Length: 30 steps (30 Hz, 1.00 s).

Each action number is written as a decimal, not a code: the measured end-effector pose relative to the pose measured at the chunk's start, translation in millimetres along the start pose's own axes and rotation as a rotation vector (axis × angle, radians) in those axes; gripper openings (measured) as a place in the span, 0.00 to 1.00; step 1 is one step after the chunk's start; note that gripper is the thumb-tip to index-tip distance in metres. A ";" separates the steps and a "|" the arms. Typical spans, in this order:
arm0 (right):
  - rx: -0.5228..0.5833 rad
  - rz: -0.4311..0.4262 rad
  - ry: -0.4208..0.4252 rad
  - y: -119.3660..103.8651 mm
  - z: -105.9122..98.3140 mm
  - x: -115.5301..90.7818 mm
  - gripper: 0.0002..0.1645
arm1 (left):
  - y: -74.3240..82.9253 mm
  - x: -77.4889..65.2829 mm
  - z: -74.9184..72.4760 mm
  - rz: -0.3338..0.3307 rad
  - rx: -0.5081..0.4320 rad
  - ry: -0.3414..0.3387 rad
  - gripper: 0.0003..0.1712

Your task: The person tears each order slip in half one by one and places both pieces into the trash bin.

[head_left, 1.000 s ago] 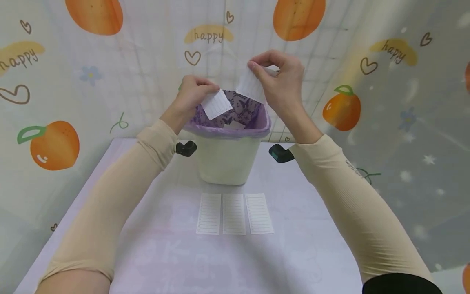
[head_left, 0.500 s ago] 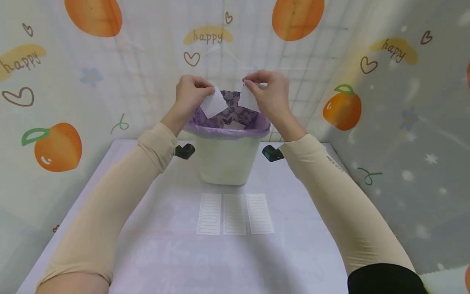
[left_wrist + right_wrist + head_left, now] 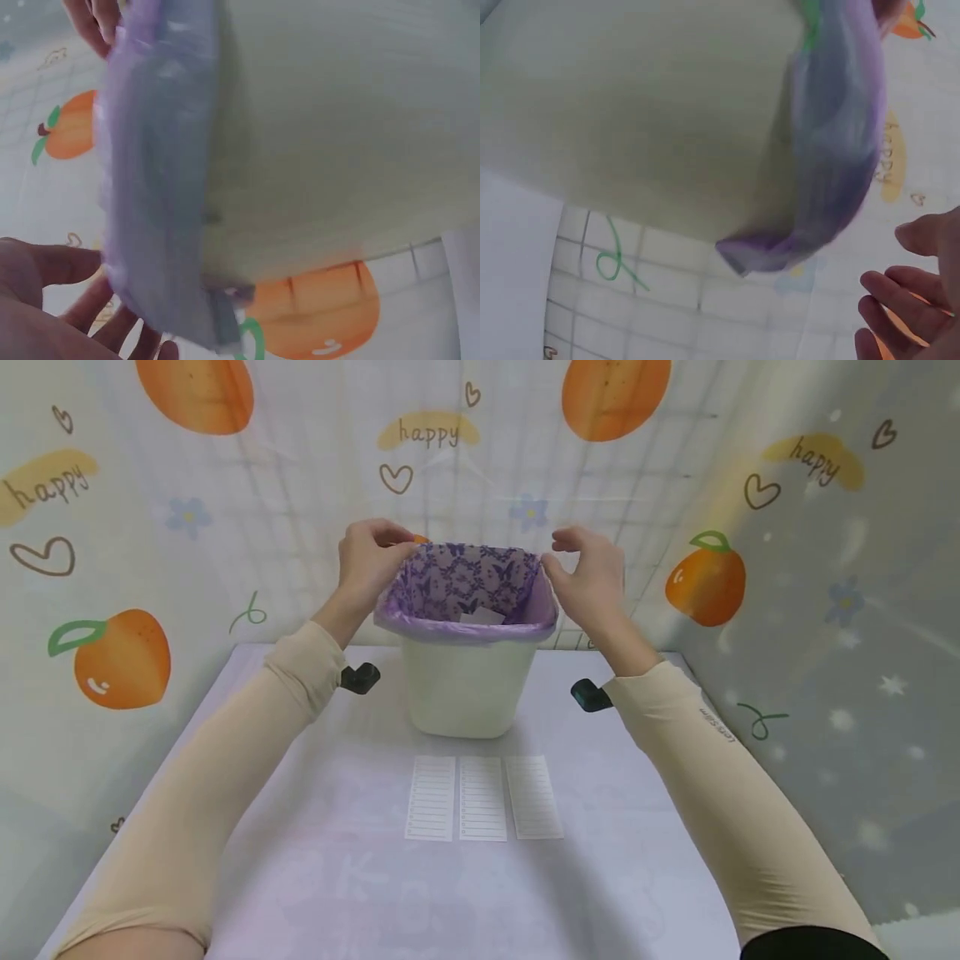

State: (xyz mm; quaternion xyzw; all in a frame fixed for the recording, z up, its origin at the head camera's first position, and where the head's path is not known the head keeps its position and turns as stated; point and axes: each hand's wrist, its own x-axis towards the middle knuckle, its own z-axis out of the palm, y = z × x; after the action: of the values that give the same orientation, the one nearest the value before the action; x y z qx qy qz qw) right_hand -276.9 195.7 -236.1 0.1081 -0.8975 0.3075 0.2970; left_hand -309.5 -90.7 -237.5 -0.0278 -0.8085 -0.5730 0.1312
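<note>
A pale bin (image 3: 468, 689) with a purple patterned liner (image 3: 480, 578) folded over its rim stands on the table. White paper (image 3: 482, 617) lies inside it. My left hand (image 3: 366, 560) is at the bin's left rim; in the left wrist view its loosely bent fingers (image 3: 86, 304) and thumb are beside the liner's edge, and contact is hard to tell. My right hand (image 3: 592, 572) hovers by the right rim, its fingers (image 3: 900, 300) spread and apart from the liner in the right wrist view. Both hands hold nothing visible.
In front of the bin, three lined white paper strips (image 3: 482, 799) lie side by side on the white-covered table (image 3: 420, 893). A printed curtain (image 3: 300, 485) with oranges and hearts hangs behind and at both sides. Dark wrist cameras (image 3: 362, 678) stick out below the hands.
Each hand held a small white paper piece over the bin earlier; both pieces have left the hands. The hands have moved apart, left hand leftward, right hand rightward, to the rim.
</note>
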 end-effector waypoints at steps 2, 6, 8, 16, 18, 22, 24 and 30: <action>-0.016 0.017 0.010 6.5 -4.8 -3.6 0.20 | -3.1 0.7 -4.1 -0.007 -0.015 0.010 0.10; -0.001 0.058 0.002 15.4 -11.9 -8.2 0.24 | -8.7 2.2 -14.3 -0.015 -0.018 0.018 0.11; 0.017 0.079 -0.012 18.3 -15.0 -10.8 0.27 | -12.3 2.6 -20.1 -0.018 -0.005 0.021 0.11; -0.004 0.127 -0.056 37.6 -23.0 -32.0 0.31 | -39.3 3.2 -37.5 -0.023 -0.032 -0.001 0.12; -0.007 0.137 -0.069 43.1 -23.8 -38.5 0.31 | -47.3 4.1 -40.3 -0.024 -0.031 -0.010 0.12; -0.019 0.143 -0.073 52.3 -24.6 -47.0 0.31 | -60.2 5.6 -46.7 -0.009 -0.026 0.001 0.13; -0.027 0.149 -0.071 56.3 -25.1 -49.4 0.31 | -64.5 5.4 -49.7 0.006 -0.030 0.010 0.14; -0.012 0.143 -0.056 70.5 -22.4 -63.0 0.29 | -81.1 2.0 -53.0 0.075 -0.036 0.030 0.13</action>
State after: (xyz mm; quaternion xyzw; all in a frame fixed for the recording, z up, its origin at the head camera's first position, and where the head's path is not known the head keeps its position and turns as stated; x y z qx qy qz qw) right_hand -242.6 265.8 -294.1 0.0504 -0.9128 0.3195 0.2495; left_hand -317.7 -168.1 -295.2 -0.0520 -0.7945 -0.5823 0.1643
